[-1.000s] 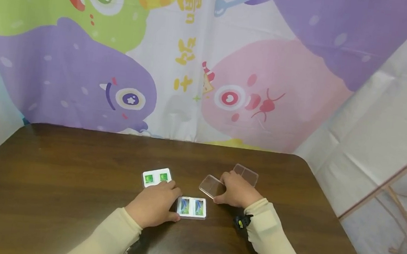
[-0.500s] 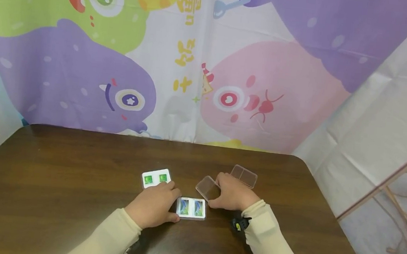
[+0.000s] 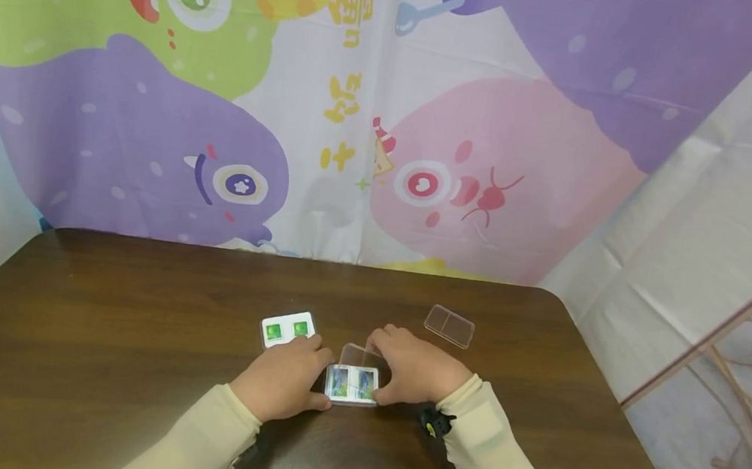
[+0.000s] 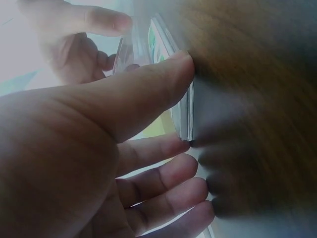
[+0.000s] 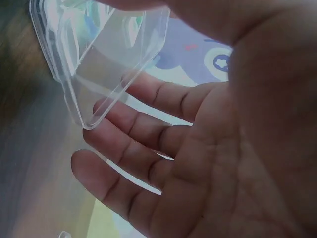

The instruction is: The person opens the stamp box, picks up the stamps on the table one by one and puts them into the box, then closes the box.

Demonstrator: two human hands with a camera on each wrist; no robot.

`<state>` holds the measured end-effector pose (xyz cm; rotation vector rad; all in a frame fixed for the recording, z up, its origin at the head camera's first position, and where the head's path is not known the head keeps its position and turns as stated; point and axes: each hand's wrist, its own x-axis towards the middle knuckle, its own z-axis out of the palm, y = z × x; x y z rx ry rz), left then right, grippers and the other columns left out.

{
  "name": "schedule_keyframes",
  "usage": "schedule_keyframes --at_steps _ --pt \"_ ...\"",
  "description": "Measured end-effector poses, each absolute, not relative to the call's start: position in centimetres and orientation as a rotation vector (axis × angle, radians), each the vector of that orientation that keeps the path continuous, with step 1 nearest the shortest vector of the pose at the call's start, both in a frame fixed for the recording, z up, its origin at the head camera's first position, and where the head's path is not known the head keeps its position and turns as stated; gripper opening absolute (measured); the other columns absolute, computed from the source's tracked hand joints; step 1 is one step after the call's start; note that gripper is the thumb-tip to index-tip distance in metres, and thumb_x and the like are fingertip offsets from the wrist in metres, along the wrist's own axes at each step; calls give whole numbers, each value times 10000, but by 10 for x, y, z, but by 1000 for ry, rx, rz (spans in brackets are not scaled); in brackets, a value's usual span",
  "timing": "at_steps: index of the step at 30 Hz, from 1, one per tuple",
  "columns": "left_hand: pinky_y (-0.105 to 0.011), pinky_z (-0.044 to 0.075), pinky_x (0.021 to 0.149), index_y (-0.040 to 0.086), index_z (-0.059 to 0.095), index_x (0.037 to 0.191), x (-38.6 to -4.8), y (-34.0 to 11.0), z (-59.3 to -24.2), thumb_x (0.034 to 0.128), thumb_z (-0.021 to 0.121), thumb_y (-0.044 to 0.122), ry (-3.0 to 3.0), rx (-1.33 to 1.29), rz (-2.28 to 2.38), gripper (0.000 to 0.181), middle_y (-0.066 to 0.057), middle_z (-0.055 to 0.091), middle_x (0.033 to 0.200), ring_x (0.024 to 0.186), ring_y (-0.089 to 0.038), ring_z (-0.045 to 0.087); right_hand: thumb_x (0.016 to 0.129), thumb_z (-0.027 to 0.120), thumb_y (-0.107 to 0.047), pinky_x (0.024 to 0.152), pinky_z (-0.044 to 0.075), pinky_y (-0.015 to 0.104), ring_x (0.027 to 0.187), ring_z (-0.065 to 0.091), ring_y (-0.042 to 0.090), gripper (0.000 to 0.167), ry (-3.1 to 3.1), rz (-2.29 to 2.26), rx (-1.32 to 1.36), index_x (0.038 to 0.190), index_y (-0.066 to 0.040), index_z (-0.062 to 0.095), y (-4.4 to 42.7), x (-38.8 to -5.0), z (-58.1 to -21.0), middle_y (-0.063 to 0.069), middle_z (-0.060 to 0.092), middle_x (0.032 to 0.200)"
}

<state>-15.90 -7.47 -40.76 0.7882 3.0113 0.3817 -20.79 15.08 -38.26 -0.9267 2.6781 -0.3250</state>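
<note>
My left hand [image 3: 283,380] pinches the left end of a flat case [image 3: 351,394] with two blue-green pictures, thumb at the near edge. In the left wrist view that case [image 4: 185,119] appears edge-on, low over the table. With my right hand [image 3: 420,369] I hold a clear plastic lid [image 3: 352,354], tilted over the case's far side. The lid [image 5: 106,69] lies between thumb and fingers in the right wrist view; its thumb contact is partly out of frame. Another flat case [image 3: 287,326], white with two green pictures, lies just beyond my left fingers, which hide its near corner.
A second clear lid [image 3: 450,326] lies on the brown wooden table [image 3: 135,332], beyond my right hand. Behind the table's far edge hangs a cartoon-printed cloth [image 3: 324,207]. A pale curtain [image 3: 681,241] stands along the right side.
My right hand has moved left and nearer, bringing the clear lid from the right of the blue-green picture case to over its far side. My left hand has stayed in place.
</note>
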Motion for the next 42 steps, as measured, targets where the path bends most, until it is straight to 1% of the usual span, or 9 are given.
schedule_keyframes --at_steps 3,7,10,16,25,34,42 --pt "-440 556 777 36 698 1145 -159 -74 -408 771 910 408 3008 785 388 568 -62 617 995 917 -240 620 765 881 -241 797 502 309 951 509 137 522 2673 -321 -964 1189 -133 596 149 -206 -383 -14 561 1080" --pt "-434 555 782 24 694 1150 -160 -74 -408 776 905 419 3007 775 373 584 -63 618 1005 928 -239 623 786 863 -234 793 497 290 958 502 129 507 2653 -310 -1007 1216 -150 607 147 -205 -384 -21 560 1093" --pt "-430 554 789 21 690 1171 -160 -74 -408 779 900 429 3002 763 361 604 -63 624 1019 937 -236 625 806 854 -241 801 494 273 963 497 117 506 2642 -284 -1025 1243 -166 609 145 -205 -385 -30 561 1109" --pt "-441 555 810 25 665 1249 -160 -75 -408 774 906 423 2995 754 397 665 -75 639 1052 962 -243 633 805 874 -243 798 494 279 956 501 120 504 2634 -278 -1035 1233 -162 622 143 -205 -388 -27 565 1096" --pt "-448 554 808 35 649 1290 -160 -75 -409 773 908 412 2991 773 411 690 -90 643 1075 963 -252 634 797 886 -251 785 490 270 942 507 121 530 2637 -277 -1052 1263 -167 647 143 -205 -390 -25 564 1084" --pt "-431 547 765 42 678 1199 -159 -75 -410 766 913 410 2994 789 413 615 -60 613 1012 904 -222 609 813 870 -233 777 491 266 933 506 120 547 2609 -294 -1034 1304 -155 643 143 -205 -390 -18 560 1097" --pt "-427 546 784 38 660 1242 -161 -75 -411 778 893 426 2994 801 409 648 -58 619 1040 933 -227 611 823 879 -300 791 499 268 940 517 109 573 2625 -227 -1017 1320 -154 636 141 -204 -390 -27 567 1133"
